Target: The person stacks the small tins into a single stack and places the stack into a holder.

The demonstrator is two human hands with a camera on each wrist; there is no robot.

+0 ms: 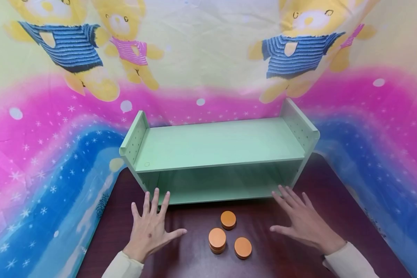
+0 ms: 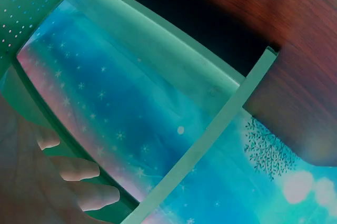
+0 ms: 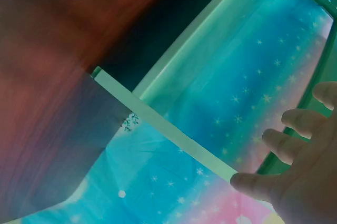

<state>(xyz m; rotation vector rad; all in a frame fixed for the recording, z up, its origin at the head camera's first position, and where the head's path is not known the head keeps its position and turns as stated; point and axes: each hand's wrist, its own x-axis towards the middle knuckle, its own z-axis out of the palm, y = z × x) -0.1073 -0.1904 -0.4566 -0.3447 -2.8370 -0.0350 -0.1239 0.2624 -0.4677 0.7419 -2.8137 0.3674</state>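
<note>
My left hand (image 1: 148,228) is held out with spread fingers by the front left corner of a pale green two-tier shelf (image 1: 215,144), and it holds nothing. Opposite it, my right hand (image 1: 305,220) also has its fingers spread, near the shelf's front right corner, with nothing in its grasp. Between the hands are orange round disc-like pieces. One disc (image 1: 228,219) sits nearest the shelf, another disc (image 1: 243,247) lies closer to me, and a taller stack (image 1: 217,239) stands left of both. In the wrist views, left fingers (image 2: 87,195) and right fingers (image 3: 284,145) overlap the shelf.
The shelf has raised side panels with rows of small holes and stands toward the back of a dark reddish-brown table (image 1: 191,262). Behind and on both sides hangs a cloth backdrop (image 1: 201,69) printed with bears and snowflakes.
</note>
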